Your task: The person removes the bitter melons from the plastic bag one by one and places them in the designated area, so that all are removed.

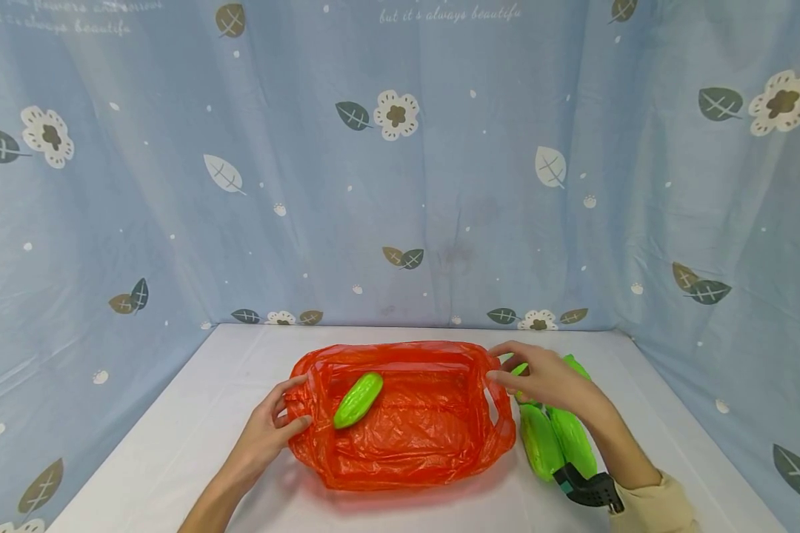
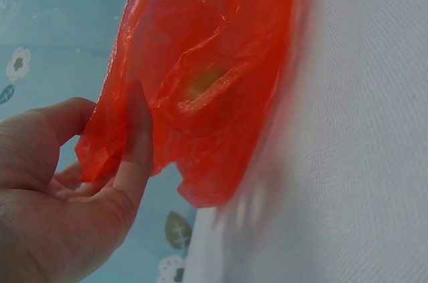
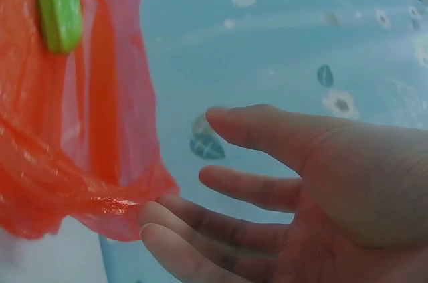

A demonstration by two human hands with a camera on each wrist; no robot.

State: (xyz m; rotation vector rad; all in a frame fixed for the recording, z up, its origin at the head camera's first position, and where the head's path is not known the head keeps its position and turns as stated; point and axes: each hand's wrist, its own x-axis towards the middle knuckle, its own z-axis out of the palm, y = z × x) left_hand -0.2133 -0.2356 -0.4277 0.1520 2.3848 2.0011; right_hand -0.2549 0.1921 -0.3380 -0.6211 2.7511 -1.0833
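Note:
A red plastic bag (image 1: 413, 444) lies spread wide on the white table, its mouth facing up. Inside, towards its left end, is one green cucumber-like vegetable (image 1: 358, 400). My left hand (image 1: 267, 426) pinches the bag's left edge between thumb and fingers; the left wrist view shows the thin film (image 2: 221, 122) between them. At the other end, my right hand (image 1: 540, 377) has its fingers loosely extended. Two of its lower fingertips (image 3: 157, 219) touch or nearly touch the bag's edge, while thumb and index finger stand apart with nothing between them.
Several similar green vegetables (image 1: 540, 444) lie right of the bag, partly hidden under my right hand and forearm. A black band (image 1: 587, 490) circles the right wrist. Blue patterned curtain (image 1: 413, 185) encloses the white table (image 1: 253, 348) at the back and sides.

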